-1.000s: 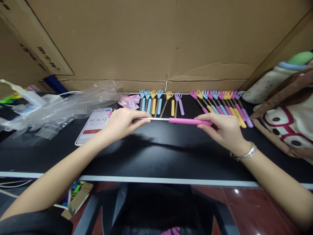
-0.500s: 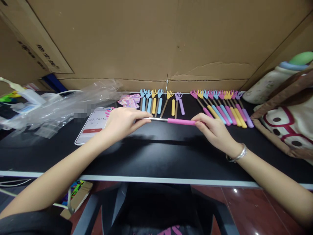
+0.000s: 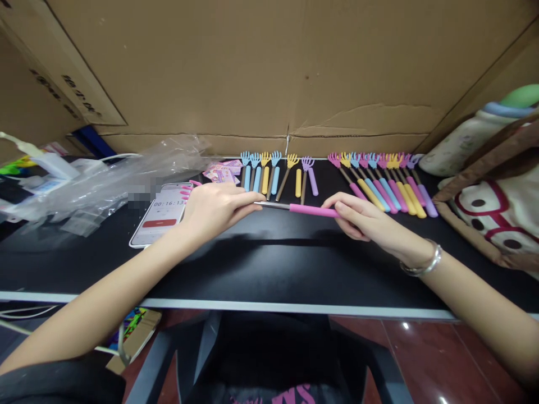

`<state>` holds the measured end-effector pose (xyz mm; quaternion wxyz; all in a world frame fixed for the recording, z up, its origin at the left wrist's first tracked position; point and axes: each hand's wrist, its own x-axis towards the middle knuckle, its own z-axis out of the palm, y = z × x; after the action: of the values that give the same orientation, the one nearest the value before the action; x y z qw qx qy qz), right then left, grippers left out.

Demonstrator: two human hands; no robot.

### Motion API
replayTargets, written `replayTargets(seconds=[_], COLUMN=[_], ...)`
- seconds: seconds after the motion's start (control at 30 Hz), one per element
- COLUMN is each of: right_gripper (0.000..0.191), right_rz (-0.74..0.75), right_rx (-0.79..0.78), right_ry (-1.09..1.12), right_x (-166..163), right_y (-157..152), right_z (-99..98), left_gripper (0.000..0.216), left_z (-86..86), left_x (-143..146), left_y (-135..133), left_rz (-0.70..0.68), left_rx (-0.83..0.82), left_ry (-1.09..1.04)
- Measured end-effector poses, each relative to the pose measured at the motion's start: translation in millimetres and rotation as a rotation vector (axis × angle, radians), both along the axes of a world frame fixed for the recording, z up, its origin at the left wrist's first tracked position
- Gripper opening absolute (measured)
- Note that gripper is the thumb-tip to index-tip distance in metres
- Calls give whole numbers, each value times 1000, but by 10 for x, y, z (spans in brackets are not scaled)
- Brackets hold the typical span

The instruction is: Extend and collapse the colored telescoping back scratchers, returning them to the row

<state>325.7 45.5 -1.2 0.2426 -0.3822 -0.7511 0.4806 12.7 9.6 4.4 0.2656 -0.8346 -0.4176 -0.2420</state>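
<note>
A pink back scratcher with a metal rod is held level above the black table, between both hands. My left hand is closed around its rod near the claw end; pink claw tips poke out beyond that hand, over the phone. At the other end, the fingers of my right hand are closed on the tip of the pink handle. Behind, several back scratchers in pink, yellow, blue and purple lie side by side at the right. A looser group of blue, yellow and purple scratchers lies further left.
A phone showing a timer lies left, by clear plastic bags and small printed cards. On the right are a bottle and a bag with a cartoon face. A cardboard wall closes off the back.
My right hand has turned and shifted its fingers at the handle's end, its wrist moving slightly right. The handle end dips a little lower. My left hand stays nearly in place.
</note>
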Motion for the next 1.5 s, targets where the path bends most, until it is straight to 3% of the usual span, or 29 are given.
replayTargets(seconds=[0.13, 0.4, 0.57, 0.73, 0.93, 1.23, 1.5], right_gripper=[39, 26, 25, 28, 26, 39, 49], right_rz=[-12, -64, -192, -237, -243, -192, -186], right_rx=[48, 445, 659, 643, 643, 324, 215], right_ry=[-52, -284, -261, -233, -235, -19, -31], right_x=[7, -22, 37, 117, 102, 37, 80], right_y=[11, -11, 0, 16, 35, 82, 110], right_z=[-16, 13, 122, 169, 118, -3, -8], left_gripper=[38, 35, 29, 31, 34, 33, 40], left_z=[-41, -34, 71, 172, 103, 110, 37], left_x=[17, 16, -16, -83, -93, -154, -134], left_y=[29, 2, -13, -8, 28, 51, 70], left_rz=[-9, 50, 122, 203, 175, 101, 45], left_rx=[-92, -255, -339, -396, -323, -259, -199], left_ry=[-20, -24, 6, 57, 37, -3, 6])
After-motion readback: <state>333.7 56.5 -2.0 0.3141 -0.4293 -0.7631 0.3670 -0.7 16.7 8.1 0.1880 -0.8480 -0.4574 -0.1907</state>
